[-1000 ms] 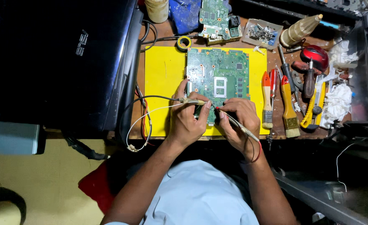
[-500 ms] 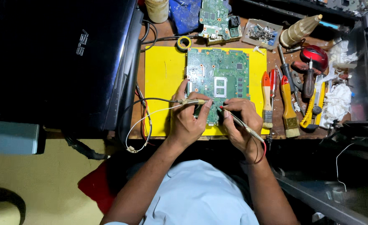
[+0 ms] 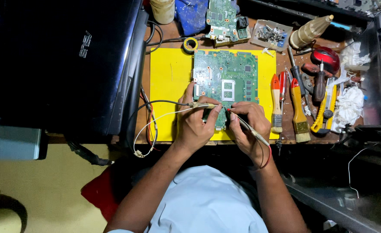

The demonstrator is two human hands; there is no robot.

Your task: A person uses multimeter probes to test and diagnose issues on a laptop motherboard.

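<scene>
Both hands barely shifted: left hand (image 3: 197, 125) still pinches a probe (image 3: 203, 105), right hand (image 3: 248, 125) another, on the green circuit board (image 3: 225, 80).

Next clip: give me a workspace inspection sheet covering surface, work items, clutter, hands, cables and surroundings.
Surface: brown wooden bench with a yellow rectangular mat on it.
Work items: green circuit board lies flat on the mat; a pale probe and a red-tipped probe meet at its lower edge.
Clutter: orange-handled brushes, screwdrivers, red round tool, white crumpled tissue, tray of screws, tape roll.
Hands: left hand grips the pale probe; right hand grips the red-tipped one.
Cables: thin black and white leads loop off the bench's front edge.
Surroundings: closed black laptop on the left.
</scene>
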